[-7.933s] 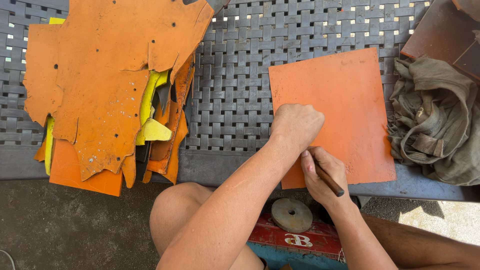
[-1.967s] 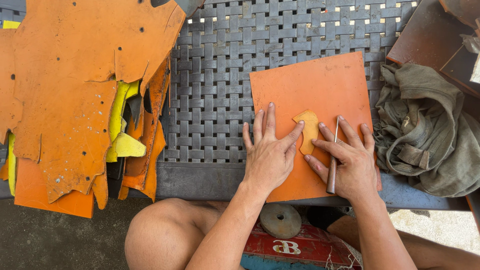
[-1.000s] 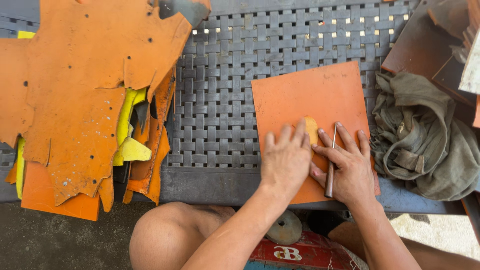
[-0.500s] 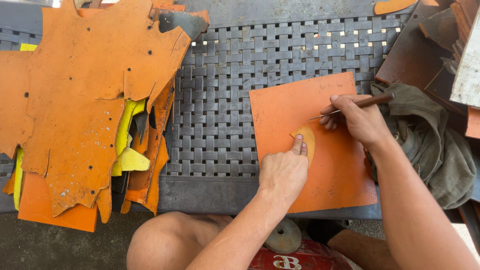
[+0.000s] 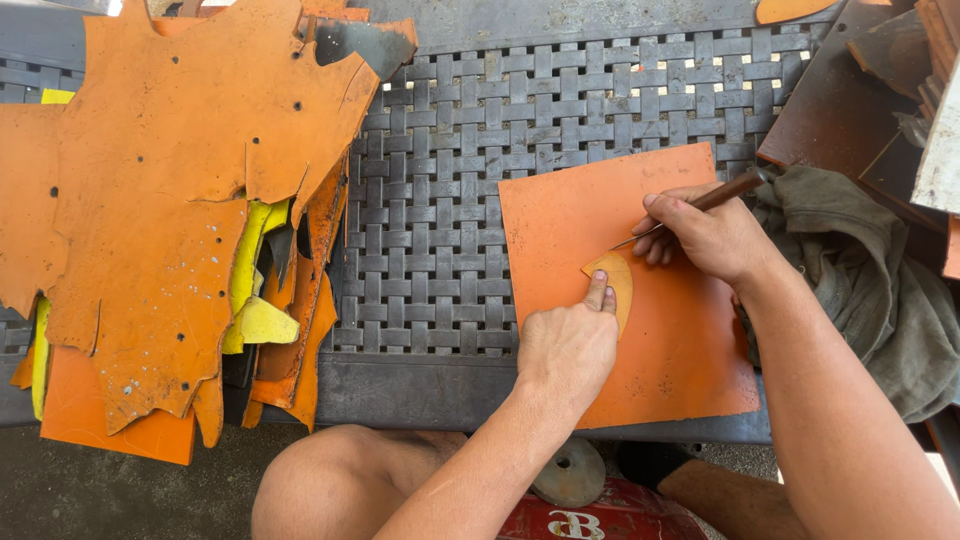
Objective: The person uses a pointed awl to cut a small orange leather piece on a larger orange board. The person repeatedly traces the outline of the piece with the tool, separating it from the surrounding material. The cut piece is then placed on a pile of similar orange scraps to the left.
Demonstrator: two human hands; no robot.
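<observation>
My left hand (image 5: 566, 350), loosely curled, presses one fingertip on a small tan leather piece (image 5: 614, 284) lying on the orange sheet (image 5: 600, 215) atop the woven bench (image 5: 440, 180). My right hand (image 5: 708, 236) is closed around a brown-handled awl (image 5: 722, 193), its tip at the piece's upper edge. A pile of orange scraps (image 5: 170, 220) lies well to the left.
</observation>
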